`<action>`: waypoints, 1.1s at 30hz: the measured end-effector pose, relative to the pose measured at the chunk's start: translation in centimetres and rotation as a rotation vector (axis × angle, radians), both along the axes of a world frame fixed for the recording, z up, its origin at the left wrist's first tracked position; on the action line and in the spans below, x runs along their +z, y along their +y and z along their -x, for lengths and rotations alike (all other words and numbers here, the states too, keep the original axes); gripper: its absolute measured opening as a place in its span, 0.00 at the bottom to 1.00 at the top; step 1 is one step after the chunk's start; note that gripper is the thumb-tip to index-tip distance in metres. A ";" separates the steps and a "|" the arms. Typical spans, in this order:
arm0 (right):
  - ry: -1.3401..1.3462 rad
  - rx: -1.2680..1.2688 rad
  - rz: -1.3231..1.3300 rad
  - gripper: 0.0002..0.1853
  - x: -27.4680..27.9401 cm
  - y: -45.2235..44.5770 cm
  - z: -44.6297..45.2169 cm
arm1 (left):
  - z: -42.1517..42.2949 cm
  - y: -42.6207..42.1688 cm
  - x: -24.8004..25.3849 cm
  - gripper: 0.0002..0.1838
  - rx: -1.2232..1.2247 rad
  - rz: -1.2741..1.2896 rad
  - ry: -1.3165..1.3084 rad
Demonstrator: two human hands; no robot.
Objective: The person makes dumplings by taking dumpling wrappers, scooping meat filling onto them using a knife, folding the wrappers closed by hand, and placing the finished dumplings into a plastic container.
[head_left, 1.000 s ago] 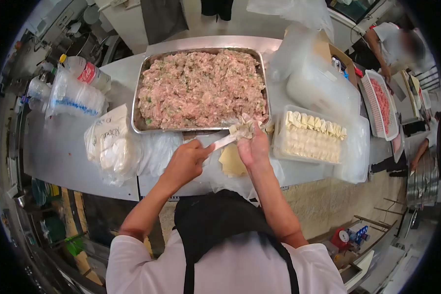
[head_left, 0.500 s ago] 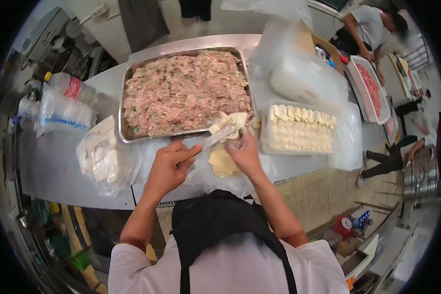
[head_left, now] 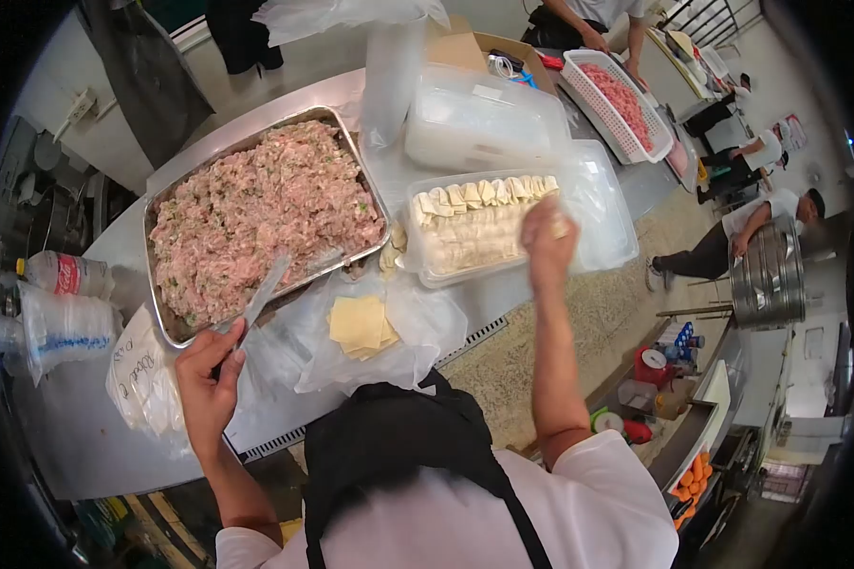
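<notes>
My left hand [head_left: 211, 379] is closed round the handle of a flat spatula [head_left: 268, 289], whose blade tip reaches over the near edge of the metal tray [head_left: 164, 318] of minced filling [head_left: 256, 204]. Over the right end of a clear plastic box [head_left: 427, 277] is my right hand [head_left: 548, 237], its fingers curled round a small pale dumpling [head_left: 560, 228]. Rows of folded dumplings [head_left: 484, 193] fill the box. Between my arms, a stack of square yellow wrappers [head_left: 362, 325] lies on a plastic sheet [head_left: 427, 318].
Stacked clear lids [head_left: 484, 114] and a cardboard box [head_left: 455, 47] stand behind the dumpling box. A white basket of meat [head_left: 617, 104] is at back right. Bagged items and a bottle [head_left: 64, 275] stand at left. Several people are at the right, one beside metal steamers [head_left: 767, 275].
The view has turned right. My right hand has moved from beside the spatula to the dumpling box, carrying the dumpling. My left hand has drawn the spatula away to the left.
</notes>
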State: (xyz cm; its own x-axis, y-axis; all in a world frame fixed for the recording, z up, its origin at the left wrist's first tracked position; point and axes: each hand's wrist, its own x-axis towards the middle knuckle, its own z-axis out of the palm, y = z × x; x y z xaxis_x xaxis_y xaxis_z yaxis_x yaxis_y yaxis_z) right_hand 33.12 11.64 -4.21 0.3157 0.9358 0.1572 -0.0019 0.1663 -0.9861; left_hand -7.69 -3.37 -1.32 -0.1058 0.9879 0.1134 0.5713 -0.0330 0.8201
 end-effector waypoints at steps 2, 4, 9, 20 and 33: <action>-0.195 0.121 0.073 0.19 -0.3 1.6 -4.6 | 0.0 -0.1 -1.2 0.21 -0.006 0.006 -0.023; -0.306 0.163 0.216 0.19 -0.3 1.7 -3.2 | -0.5 0.1 -1.6 0.21 -0.031 -0.004 -0.046; -0.944 0.339 0.014 0.16 -6.0 3.7 0.2 | -1.5 0.7 -1.3 0.21 -0.040 0.017 -0.045; -0.886 0.184 0.061 0.21 -8.5 5.3 5.3 | -0.1 -1.0 -2.4 0.22 0.051 0.089 -0.032; -0.845 0.277 0.072 0.13 -8.0 5.3 4.8 | 0.3 -1.3 -4.0 0.21 0.085 0.145 -0.066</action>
State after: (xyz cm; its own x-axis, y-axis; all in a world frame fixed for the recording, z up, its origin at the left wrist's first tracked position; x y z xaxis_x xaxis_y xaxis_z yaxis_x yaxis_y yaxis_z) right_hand 28.33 16.94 -12.25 -0.1179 0.9779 0.1729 0.6997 0.2054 -0.6843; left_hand -8.02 -4.72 -5.31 -0.1920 0.9806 -0.0391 0.5116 0.1340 0.8487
